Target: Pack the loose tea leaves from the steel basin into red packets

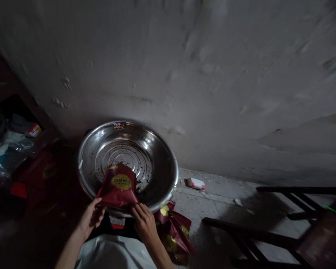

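Observation:
A dark red bag (pixel 120 186) with a gold oval label lies over the near rim of a wide metal basin (pixel 162 164), its far end inside. My left hand (pixel 91 218) pinches the bag's near left corner between thumb and fingers. At the near right corner, my right hand (pixel 144 220) has its fingers closed on the bag's edge. Small dark bits are scattered over the basin's ringed bottom, with a few clumps right of the bag. What the bag holds is hidden.
More red and gold bags (pixel 175 233) lie on the floor right of the basin. A small white and red packet (pixel 195 183) is near the wall (pixel 212 93). Dark wooden frames (pixel 249 233) stand at right. Plastic-wrapped items (pixel 11 149) crowd the left.

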`<state>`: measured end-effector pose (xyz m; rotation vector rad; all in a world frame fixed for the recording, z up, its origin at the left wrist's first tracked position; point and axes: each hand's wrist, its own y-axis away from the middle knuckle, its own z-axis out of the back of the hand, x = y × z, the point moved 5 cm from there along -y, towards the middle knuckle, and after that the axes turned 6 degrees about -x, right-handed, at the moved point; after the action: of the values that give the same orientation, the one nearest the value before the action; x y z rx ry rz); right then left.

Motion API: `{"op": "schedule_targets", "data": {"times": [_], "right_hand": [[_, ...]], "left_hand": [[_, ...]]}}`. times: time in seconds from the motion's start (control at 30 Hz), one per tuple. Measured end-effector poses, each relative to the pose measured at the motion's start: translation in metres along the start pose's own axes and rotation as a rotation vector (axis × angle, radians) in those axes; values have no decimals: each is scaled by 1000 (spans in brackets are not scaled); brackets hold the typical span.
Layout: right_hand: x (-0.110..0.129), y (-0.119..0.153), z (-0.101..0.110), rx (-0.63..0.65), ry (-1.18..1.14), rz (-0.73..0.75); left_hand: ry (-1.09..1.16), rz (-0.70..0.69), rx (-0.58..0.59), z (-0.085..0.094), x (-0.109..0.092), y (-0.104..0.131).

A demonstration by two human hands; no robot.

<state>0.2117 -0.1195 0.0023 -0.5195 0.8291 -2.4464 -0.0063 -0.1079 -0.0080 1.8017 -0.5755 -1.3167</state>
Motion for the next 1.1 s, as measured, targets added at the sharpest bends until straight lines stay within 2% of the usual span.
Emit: {"op": "schedule_targets", "data": {"times": [0.1,0.23,0.33,0.47,0.63,0.73,0.8,0.9,1.0,1.1], "right_hand": [[-3,-6,3,17,-28,56],[-13,-11,9,53,13,71],[-20,-7,13,115,19,91],[-25,2,19,125,-16,111],[-24,6,19,111,-79,55],[-21,5,20,84,-115,32],[-19,4,21,58,-133,23],[-17,5,24,22,-135,36],[-15,9,25,11,-137,69],[-14,12,24,48,-136,53]], "left_hand": [[89,44,25,-1,0,2],[98,-10,-28,1,-5,4],[99,-45,-41,-1,-5,4],[119,-57,-59,-7,2,3],[5,-36,-92,-4,8,7],[-61,-7,-51,-4,8,14],[-96,50,32,-11,10,18],[-144,141,156,-30,19,18],[-151,220,180,-51,31,14],[-127,231,155,-66,38,9]]}}
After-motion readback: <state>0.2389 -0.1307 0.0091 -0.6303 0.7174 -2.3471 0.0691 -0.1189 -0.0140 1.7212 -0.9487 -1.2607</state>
